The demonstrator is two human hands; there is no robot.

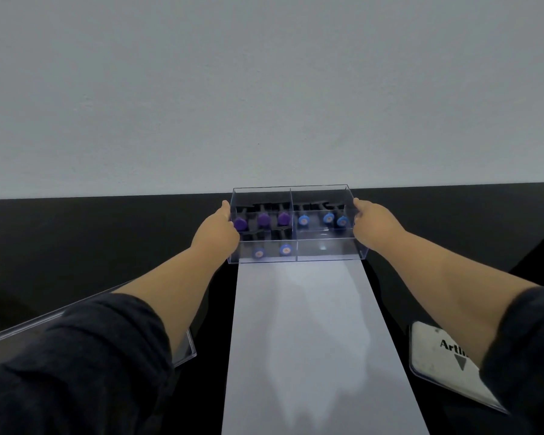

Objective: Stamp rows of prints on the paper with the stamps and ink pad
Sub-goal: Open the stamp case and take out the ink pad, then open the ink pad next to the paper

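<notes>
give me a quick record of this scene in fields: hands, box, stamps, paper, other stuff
hands: left hand and right hand at opposite ends of the box
box: clear plastic divided box at the paper's far end
stamps: three purple-topped stamps, five blue-topped stamps inside
paper: white sheet of paper, no prints visible
other: grey ink pad case at right, clear lid at left, black table

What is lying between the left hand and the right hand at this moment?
In the head view, the clear box with purple and blue stamps lies between the left hand and right hand, one at each end.
</notes>
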